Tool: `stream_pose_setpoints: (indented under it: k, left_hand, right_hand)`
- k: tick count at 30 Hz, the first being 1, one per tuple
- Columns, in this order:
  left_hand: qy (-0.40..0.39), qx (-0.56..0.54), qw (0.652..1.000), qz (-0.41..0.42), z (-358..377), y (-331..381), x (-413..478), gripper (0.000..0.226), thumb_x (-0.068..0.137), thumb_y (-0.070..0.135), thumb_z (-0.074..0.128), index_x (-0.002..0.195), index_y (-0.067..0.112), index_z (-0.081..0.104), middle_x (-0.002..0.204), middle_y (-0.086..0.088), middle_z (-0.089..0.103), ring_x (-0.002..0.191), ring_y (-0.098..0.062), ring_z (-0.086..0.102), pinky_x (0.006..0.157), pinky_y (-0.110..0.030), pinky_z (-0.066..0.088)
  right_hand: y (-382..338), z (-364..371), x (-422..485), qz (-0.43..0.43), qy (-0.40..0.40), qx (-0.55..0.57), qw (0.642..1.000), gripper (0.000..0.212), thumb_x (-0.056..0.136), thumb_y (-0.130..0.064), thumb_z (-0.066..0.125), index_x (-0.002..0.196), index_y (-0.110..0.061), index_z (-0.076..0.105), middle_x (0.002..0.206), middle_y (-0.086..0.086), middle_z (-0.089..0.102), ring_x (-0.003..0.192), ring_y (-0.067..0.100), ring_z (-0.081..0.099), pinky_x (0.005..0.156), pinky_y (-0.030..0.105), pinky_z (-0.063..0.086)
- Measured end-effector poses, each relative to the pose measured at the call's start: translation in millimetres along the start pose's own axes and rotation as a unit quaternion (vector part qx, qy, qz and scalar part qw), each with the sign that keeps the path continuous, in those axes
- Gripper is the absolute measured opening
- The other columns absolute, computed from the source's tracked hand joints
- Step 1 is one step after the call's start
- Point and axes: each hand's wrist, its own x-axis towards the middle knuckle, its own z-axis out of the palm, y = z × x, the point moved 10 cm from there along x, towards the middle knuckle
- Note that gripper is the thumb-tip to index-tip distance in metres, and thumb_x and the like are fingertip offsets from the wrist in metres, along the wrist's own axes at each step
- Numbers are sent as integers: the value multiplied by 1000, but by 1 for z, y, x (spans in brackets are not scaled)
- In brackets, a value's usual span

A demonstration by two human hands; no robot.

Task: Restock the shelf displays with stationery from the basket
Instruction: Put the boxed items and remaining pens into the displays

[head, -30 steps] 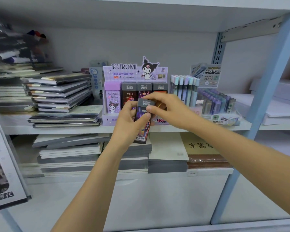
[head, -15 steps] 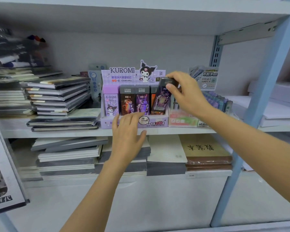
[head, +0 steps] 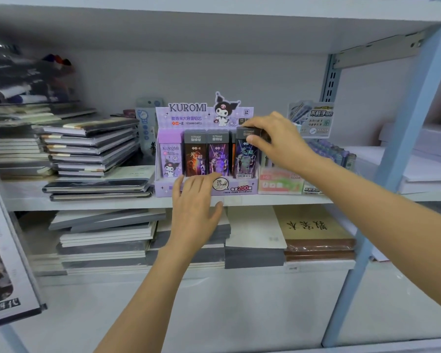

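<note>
Right hand (head: 278, 141) is pinching the top of a dark lead pack (head: 245, 159), thumb on the near face, fingers curled over the cap. The pack is standing upright at the right end of the row inside the Kuromi display box (head: 242, 190), its foot down behind the box's front lip.

Left hand (head: 196, 207) is lying open with fingers straight and slightly spread, its tips touching the front lip of the display box and its palm hanging over the shelf edge (head: 87, 203). It is holding nothing.

Two more dark packs (head: 206, 156) and a lilac pack (head: 171, 160) are filling the row to the left. The right forearm is crossing in front of a pen display (head: 280, 185) just beside the box. Notebook stacks (head: 92, 146) are sitting well to the left. Brown books (head: 313, 233) are lying on the shelf below, and a blue upright post (head: 402, 159) is standing at the right.
</note>
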Motion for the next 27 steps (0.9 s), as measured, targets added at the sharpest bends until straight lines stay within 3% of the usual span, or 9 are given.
stream_pose_setpoints:
  k: [4,7,10,13,16,19,22,24,27]
  left_hand:
    - [-4,-6,1000,-1,0,0,0,52,84,22,66,133,19,49,121,4,58,119,-20,49,117,-39,8]
    - [-2,-8,1000,1,0,0,0,53,83,22,67,132,19,49,122,3,58,118,-20,49,117,-41,10]
    - [0,-4,1000,0,1,0,0,54,82,22,68,133,20,48,121,3,58,118,-20,49,117,-41,11]
    - [-12,-1,1000,-5,2,1,-1,55,83,23,67,135,20,47,122,4,57,119,-20,48,117,-40,9]
    - [-39,-4,999,-4,0,2,0,55,86,25,64,137,21,45,127,5,55,124,-18,45,118,-37,7]
    - [-31,-48,998,17,-21,-3,9,48,88,22,64,134,19,49,129,2,55,122,-19,47,109,-36,26]
    - [51,-19,998,10,-65,-25,35,45,88,18,63,131,11,52,127,-5,58,119,-26,50,100,-39,36]
    - [52,25,998,-10,-79,-41,58,51,90,23,62,136,8,48,136,-10,52,128,-30,45,107,-44,34]
    - [-27,82,996,-26,-66,-58,79,63,95,36,52,149,11,32,155,-7,33,143,-25,27,116,-42,21]
  right_hand:
    - [-12,0,-6,-14,76,-7,997,26,92,-18,62,117,-17,58,98,-5,57,101,22,49,88,36,36]
    - [-15,5,-11,-29,102,-49,993,20,89,-16,64,108,-12,62,110,3,61,110,24,48,92,35,31]
    - [-14,9,-15,-32,106,-48,993,16,89,-13,62,104,-9,62,107,5,62,108,26,50,92,35,33]
    - [-7,11,-16,-12,87,-50,995,21,91,-11,57,111,-9,63,111,5,63,111,26,51,101,42,36]
    - [-4,17,-16,-11,45,-87,995,34,94,-17,55,127,-12,57,126,4,59,124,24,45,112,45,26]
    - [-11,18,-15,-30,26,-86,995,50,95,-27,55,141,-13,43,141,4,49,133,23,39,113,41,23]
    - [-34,26,-1,-73,-1,-69,995,56,96,-31,53,147,-14,36,151,4,40,139,21,34,114,37,23]
    - [-53,43,15,-102,-41,-92,990,57,98,-34,50,148,-14,34,156,4,31,143,21,29,116,38,21]
    - [-67,64,33,-110,-74,-127,983,62,99,-41,45,151,-14,26,159,5,23,144,22,27,117,39,23]
